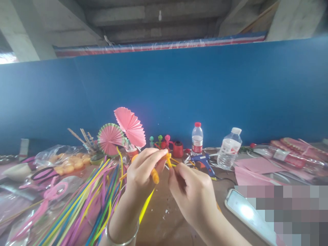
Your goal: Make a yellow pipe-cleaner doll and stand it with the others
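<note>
While both hands pinch it, the orange pipe cleaner sits between them.

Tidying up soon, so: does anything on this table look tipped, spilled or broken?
The white-capped bottle leans, unlike the upright red-capped bottle nearby. Pipe cleaners lie fanned out loose at left. Nothing looks spilled.

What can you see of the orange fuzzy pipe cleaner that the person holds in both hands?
The orange fuzzy pipe cleaner looks like soft chenille over wire, bent and twisted. The left hand pinches it between thumb and fingers, a thick orange stretch showing below the thumb. A short twisted end stands up between the hands, where the right hand grips it. It is held above the brown table.
</note>
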The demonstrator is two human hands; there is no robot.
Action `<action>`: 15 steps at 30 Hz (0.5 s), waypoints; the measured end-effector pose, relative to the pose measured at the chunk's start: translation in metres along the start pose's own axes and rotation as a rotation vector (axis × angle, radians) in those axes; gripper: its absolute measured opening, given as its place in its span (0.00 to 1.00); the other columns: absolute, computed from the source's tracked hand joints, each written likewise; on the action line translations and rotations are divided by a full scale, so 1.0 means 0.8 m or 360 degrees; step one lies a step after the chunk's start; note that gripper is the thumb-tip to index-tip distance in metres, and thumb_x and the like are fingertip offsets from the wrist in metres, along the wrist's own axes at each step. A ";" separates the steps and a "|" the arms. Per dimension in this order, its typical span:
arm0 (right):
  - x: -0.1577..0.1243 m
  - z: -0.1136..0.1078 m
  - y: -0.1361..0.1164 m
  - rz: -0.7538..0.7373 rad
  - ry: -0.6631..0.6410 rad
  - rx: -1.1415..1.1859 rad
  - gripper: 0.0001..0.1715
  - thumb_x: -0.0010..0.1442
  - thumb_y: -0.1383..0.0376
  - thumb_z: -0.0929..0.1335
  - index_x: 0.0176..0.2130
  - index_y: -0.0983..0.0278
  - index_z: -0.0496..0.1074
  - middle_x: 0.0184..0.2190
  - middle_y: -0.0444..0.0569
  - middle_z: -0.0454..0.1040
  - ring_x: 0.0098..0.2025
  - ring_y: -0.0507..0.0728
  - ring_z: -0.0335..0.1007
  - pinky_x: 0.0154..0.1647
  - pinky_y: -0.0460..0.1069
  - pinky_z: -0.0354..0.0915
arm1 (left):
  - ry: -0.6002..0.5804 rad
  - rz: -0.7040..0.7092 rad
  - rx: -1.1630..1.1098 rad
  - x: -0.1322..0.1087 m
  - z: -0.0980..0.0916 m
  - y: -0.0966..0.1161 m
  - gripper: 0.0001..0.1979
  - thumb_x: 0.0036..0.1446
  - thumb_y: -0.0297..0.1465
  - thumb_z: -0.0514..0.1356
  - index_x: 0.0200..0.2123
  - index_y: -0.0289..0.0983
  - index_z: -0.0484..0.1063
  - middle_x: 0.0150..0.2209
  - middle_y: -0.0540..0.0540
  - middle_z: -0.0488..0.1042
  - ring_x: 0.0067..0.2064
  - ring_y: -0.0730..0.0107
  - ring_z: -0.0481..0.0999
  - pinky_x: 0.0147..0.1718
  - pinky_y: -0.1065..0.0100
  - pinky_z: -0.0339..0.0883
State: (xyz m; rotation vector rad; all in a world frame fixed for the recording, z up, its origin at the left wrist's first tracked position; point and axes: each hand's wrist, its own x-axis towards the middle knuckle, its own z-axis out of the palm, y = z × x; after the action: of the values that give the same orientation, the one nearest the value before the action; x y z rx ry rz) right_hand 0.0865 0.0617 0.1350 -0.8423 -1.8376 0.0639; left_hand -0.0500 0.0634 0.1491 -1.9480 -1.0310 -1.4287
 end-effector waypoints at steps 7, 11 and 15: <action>0.001 -0.001 0.003 -0.0102 -0.0038 0.0042 0.16 0.56 0.68 0.60 0.18 0.64 0.60 0.14 0.41 0.58 0.18 0.47 0.50 0.20 0.44 0.47 | -0.0076 -0.0250 -0.0115 0.006 -0.004 0.012 0.07 0.53 0.23 0.54 0.34 0.36 0.71 0.32 0.46 0.72 0.34 0.72 0.70 0.32 0.72 0.65; 0.011 -0.007 0.013 -0.0051 -0.0202 0.0161 0.16 0.59 0.65 0.59 0.22 0.64 0.65 0.16 0.41 0.60 0.19 0.48 0.53 0.21 0.44 0.50 | -0.0118 -0.0515 -0.0246 0.010 -0.006 0.017 0.05 0.55 0.27 0.53 0.31 0.37 0.68 0.30 0.47 0.69 0.33 0.71 0.68 0.29 0.72 0.63; 0.022 -0.017 0.027 0.0097 -0.0331 0.0302 0.15 0.60 0.62 0.59 0.28 0.63 0.69 0.22 0.43 0.67 0.23 0.49 0.60 0.24 0.44 0.55 | -0.0264 -0.0659 -0.0396 0.010 -0.006 0.013 0.05 0.55 0.30 0.53 0.29 0.37 0.66 0.29 0.48 0.68 0.32 0.71 0.67 0.30 0.72 0.61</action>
State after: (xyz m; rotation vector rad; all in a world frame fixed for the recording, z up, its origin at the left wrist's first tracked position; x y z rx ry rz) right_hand 0.1053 0.0835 0.1460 -0.7804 -1.9631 0.3712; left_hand -0.0431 0.0557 0.1587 -2.1434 -1.4597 -1.7035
